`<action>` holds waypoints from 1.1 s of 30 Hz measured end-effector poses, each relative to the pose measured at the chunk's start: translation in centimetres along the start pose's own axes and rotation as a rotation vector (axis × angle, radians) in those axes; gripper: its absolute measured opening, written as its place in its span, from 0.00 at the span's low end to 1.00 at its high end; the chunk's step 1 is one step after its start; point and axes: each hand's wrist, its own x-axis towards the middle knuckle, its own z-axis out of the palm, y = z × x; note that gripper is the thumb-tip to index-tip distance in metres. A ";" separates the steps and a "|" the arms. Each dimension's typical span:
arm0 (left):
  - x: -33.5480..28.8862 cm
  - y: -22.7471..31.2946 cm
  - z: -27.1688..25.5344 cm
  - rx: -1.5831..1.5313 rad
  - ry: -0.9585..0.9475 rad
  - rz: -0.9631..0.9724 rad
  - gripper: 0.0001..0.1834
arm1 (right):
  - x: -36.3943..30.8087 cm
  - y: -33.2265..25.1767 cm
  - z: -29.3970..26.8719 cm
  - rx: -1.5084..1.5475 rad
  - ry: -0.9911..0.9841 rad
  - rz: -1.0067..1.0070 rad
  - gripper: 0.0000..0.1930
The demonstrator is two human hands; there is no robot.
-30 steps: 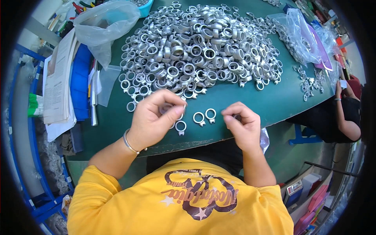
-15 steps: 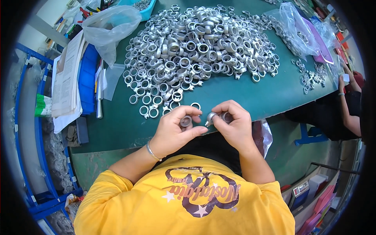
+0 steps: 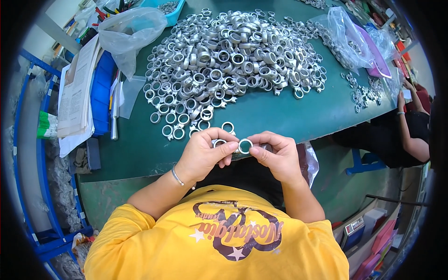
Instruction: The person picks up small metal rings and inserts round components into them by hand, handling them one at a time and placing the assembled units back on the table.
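Note:
A silver metal ring with a small lug (image 3: 244, 153) is held upright between both hands, its opening facing me. The thumb and fingertips of my left hand (image 3: 201, 153) pinch its left side. My right hand (image 3: 280, 156) grips the right side with thumb and forefinger. A second metal ring (image 3: 219, 140) sits in the curl of my left fingers. Another metal piece, mostly hidden, shows inside my right fingers. Just beyond the hands, a loose ring (image 3: 227, 122) lies at the near edge of a large heap of similar rings (image 3: 224, 74).
The heap covers much of the green table (image 3: 284, 119). On the left are papers (image 3: 77, 93), a blue bin (image 3: 102, 84) and a plastic bag (image 3: 130, 35). Small metal parts (image 3: 368, 93) and a purple tray (image 3: 380, 70) are at right, where another person (image 3: 410, 126) sits.
My hands have come together, and the ring between them has turned so its round opening faces me. My right thumb and forefinger have shifted their hold. The view has shifted slightly.

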 end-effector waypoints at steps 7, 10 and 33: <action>0.2 -0.1 -0.1 -0.061 -0.008 -0.030 0.05 | 0.1 0.5 -0.3 -0.028 -0.010 0.003 0.09; 0.3 -0.3 -0.2 -0.114 -0.019 -0.028 0.06 | 0.1 0.3 -0.2 -0.011 -0.017 -0.010 0.08; 0.5 -1.5 -0.3 0.078 -0.066 0.300 0.04 | 0.2 1.6 0.0 -0.157 0.020 -0.265 0.11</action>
